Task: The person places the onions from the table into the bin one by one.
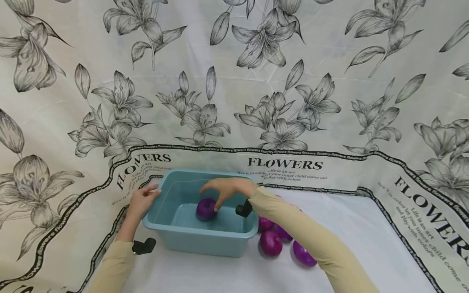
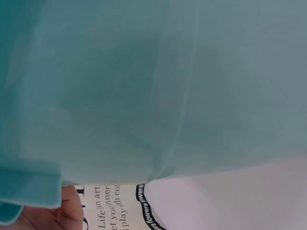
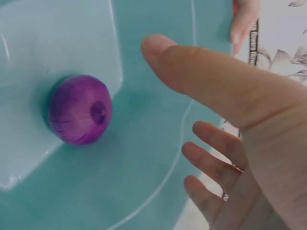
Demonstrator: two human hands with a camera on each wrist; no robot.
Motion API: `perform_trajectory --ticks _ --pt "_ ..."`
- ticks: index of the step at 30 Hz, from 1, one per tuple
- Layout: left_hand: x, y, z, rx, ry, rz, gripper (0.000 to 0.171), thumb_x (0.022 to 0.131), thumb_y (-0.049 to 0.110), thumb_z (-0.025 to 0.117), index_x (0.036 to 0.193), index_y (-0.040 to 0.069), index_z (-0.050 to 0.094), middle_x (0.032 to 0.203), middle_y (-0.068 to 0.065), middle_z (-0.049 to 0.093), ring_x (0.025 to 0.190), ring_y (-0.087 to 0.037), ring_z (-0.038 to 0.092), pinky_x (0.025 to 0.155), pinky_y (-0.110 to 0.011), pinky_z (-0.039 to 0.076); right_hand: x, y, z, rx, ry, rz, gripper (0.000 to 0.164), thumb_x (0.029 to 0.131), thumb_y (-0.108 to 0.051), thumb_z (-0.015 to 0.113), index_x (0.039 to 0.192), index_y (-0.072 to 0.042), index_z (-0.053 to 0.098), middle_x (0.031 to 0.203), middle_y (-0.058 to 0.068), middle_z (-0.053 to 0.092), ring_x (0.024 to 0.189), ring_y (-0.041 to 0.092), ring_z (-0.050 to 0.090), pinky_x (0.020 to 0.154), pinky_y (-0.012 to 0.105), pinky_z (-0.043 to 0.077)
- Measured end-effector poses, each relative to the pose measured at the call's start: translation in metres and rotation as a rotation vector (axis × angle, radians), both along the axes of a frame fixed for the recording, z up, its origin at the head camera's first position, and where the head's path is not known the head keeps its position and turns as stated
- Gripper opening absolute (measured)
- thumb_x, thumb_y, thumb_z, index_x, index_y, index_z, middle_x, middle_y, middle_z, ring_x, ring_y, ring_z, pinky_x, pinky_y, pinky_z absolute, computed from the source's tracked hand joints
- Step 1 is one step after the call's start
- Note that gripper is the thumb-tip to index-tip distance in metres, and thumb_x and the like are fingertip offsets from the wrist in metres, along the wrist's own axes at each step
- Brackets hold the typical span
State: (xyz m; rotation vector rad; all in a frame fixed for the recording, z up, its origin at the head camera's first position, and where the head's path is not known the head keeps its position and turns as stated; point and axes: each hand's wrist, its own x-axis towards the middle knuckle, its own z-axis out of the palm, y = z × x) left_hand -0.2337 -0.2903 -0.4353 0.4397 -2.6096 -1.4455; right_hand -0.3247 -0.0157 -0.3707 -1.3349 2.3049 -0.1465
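Note:
A light blue plastic basin [image 1: 205, 242] stands on the white cloth, with one purple onion [image 1: 206, 209] on its floor. My right hand [image 1: 229, 189] reaches into the basin above that onion, thumb spread from the fingers. In the right wrist view, a gap shows between the onion [image 3: 80, 110] and the right hand [image 3: 249, 124], and nothing is held. At the basin's left end, my left hand [image 1: 143, 201] grips the rim. The left wrist view is mostly basin wall [image 2: 144, 96], with part of the left hand [image 2: 53, 213] beneath the rim.
Several purple onions [image 1: 271, 243] lie on the white cloth [image 1: 348, 228] just right of the basin, partly hidden by the right sleeve [image 1: 311, 236]. A flower-printed fabric [image 1: 227, 101] hangs behind and at both sides.

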Motion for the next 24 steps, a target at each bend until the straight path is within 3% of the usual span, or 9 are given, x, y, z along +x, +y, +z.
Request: perform_trajectory --ticks 4,10,14,24 --pt "0.0 0.001 -0.002 0.003 -0.009 0.003 0.048 0.097 0.03 0.056 0.138 0.004 0.051 0.126 -0.027 0.059 0.109 -0.039 0.06 0.085 -0.046 0.049 0.011 0.013 0.009 -0.075 0.078 0.035 0.07 0.079 -0.022 0.079 0.141 -0.015 0.046 0.148 0.002 0.044 0.14 0.021 0.036 0.116 0.037 0.027" --pt "0.001 0.001 -0.002 0.013 -0.011 0.004 0.049 0.097 0.03 0.055 0.139 0.004 0.049 0.128 -0.027 0.057 0.112 -0.04 0.058 0.089 -0.048 0.048 0.029 0.038 0.022 -0.156 0.1 0.018 0.064 0.084 -0.024 0.075 0.14 -0.012 0.048 0.146 0.006 0.046 0.138 0.024 0.039 0.113 0.039 0.031" --pt "0.002 0.001 -0.002 0.008 -0.01 0.008 0.05 0.098 0.03 0.055 0.139 0.004 0.049 0.129 -0.027 0.057 0.114 -0.041 0.057 0.09 -0.05 0.047 0.037 0.055 0.024 -0.227 0.171 0.014 0.062 0.085 -0.025 0.073 0.139 -0.01 0.048 0.145 0.008 0.047 0.136 0.025 0.041 0.112 0.041 0.034" --pt "0.001 0.002 -0.003 -0.017 -0.006 0.009 0.051 0.098 0.032 0.055 0.139 0.003 0.049 0.128 -0.028 0.057 0.112 -0.042 0.057 0.089 -0.051 0.047 0.05 0.103 0.018 -0.424 0.304 -0.163 0.056 0.085 -0.032 0.073 0.135 -0.017 0.053 0.141 0.005 0.051 0.133 0.027 0.044 0.109 0.048 0.036"
